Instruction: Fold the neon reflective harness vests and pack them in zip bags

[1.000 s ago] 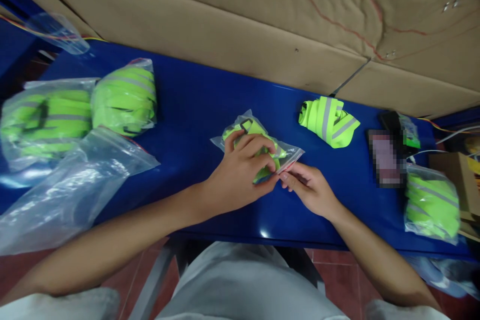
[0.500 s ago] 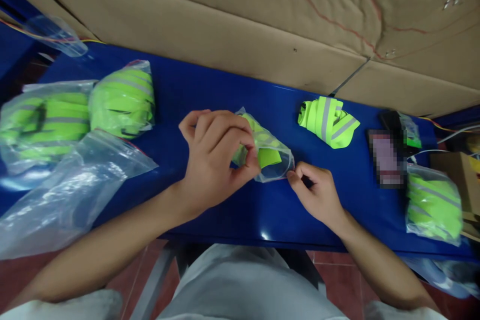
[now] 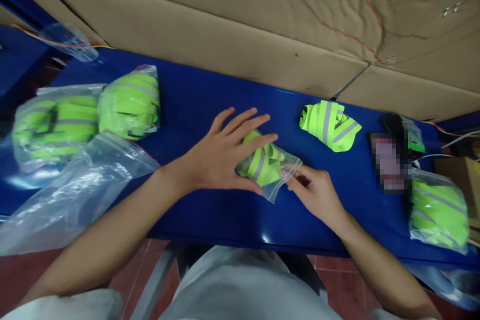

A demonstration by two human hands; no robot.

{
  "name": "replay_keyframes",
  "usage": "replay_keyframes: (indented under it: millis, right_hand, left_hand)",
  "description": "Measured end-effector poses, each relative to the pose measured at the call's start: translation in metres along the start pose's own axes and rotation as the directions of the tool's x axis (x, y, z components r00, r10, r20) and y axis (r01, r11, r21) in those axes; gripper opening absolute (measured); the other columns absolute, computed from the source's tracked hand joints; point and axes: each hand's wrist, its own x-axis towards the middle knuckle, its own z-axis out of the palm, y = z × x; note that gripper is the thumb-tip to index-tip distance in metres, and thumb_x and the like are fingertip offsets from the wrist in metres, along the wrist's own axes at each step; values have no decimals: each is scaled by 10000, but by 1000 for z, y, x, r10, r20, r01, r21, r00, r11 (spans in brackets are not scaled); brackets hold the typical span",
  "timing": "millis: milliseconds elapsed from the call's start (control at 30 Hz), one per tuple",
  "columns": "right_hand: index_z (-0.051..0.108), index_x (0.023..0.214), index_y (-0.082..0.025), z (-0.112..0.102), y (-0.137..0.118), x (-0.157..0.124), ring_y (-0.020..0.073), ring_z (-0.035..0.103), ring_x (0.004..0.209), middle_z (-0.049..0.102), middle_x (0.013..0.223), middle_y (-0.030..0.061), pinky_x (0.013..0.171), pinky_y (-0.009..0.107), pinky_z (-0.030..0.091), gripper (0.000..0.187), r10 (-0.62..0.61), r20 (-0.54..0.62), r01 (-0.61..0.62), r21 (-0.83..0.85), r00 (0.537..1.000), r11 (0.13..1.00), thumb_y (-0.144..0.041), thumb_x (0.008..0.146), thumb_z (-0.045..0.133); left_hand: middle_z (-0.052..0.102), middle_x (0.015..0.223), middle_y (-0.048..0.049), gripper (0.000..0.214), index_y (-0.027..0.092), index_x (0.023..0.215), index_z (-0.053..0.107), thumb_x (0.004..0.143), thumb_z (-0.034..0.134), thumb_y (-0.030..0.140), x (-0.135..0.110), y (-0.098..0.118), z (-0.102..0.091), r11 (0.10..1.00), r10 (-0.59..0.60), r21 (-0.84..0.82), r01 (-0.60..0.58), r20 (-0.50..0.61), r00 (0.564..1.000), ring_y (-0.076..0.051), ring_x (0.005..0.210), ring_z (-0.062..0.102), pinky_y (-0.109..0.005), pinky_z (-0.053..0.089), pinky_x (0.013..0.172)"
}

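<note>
A small clear zip bag (image 3: 275, 175) with a folded neon-green reflective band inside lies on the blue table (image 3: 210, 105) in front of me. My left hand (image 3: 225, 155) lies flat on the bag's left part, fingers stretched out and spread. My right hand (image 3: 313, 192) pinches the bag's open right edge between thumb and fingers. A loose rolled neon-green band with grey stripes (image 3: 330, 125) lies on the table just beyond my right hand.
Two filled bags of green bands (image 3: 129, 105) (image 3: 56, 125) sit at the left, with an empty clear bag (image 3: 71, 190) before them. Another filled bag (image 3: 437, 212) lies at the right, by a blurred phone (image 3: 388, 162). Cardboard (image 3: 262, 20) lines the table's far side.
My left hand let go of its pinch on the band, opened and pressed flat on the bag. The band now sits deeper inside. My right hand kept its hold on the bag's edge.
</note>
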Motion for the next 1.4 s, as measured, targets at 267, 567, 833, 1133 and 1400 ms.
replay_keyframes:
  millis: [267,567,833,1133,1400]
  right_hand:
    - [714,1314,-252,-1,7,2,134,575,645,660,806,-2,614,271,473,449,73,81,-85,163,994,983,-514,949,731]
    - [578,1296,-249,-7,3,9,120,582,712,655,1039,22,562,231,479,489,78,213,-169,447,974,878,-350,867,789]
    - [632,1155,-220,-7,8,9,161,677,820,708,966,5,716,259,553,389,-55,71,26,363,996,932,-282,821,821]
    - [611,1074,-221,-8,5,5,126,616,638,683,845,-27,638,251,535,409,-9,119,-39,396,993,917,-353,800,885]
    - [695,1160,-205,-3,12,6,188,724,845,772,1032,32,832,302,578,369,-125,147,67,345,981,936,-303,841,852]
  left_hand:
    - [474,1604,-229,1216,216,1670,335,722,722,872,2,12,22,996,-23,-87,29,64,998,-475,1552,340,-664,404,1212]
    - [478,1591,-195,1112,237,1660,312,773,918,523,2,21,24,997,61,-46,-60,42,997,-430,1481,411,-618,475,1173]
    - [536,1512,-225,1038,177,1600,419,786,844,662,4,35,32,992,58,119,-44,-119,991,-403,1391,496,-536,490,1116]
    - [595,1456,-178,731,223,1565,477,962,697,574,2,35,24,976,81,217,-26,-250,965,-365,1359,512,-503,464,1099]
    - [523,1532,-156,833,266,1577,450,896,752,640,1,43,25,976,100,206,-69,-147,984,-372,1350,467,-512,434,1064]
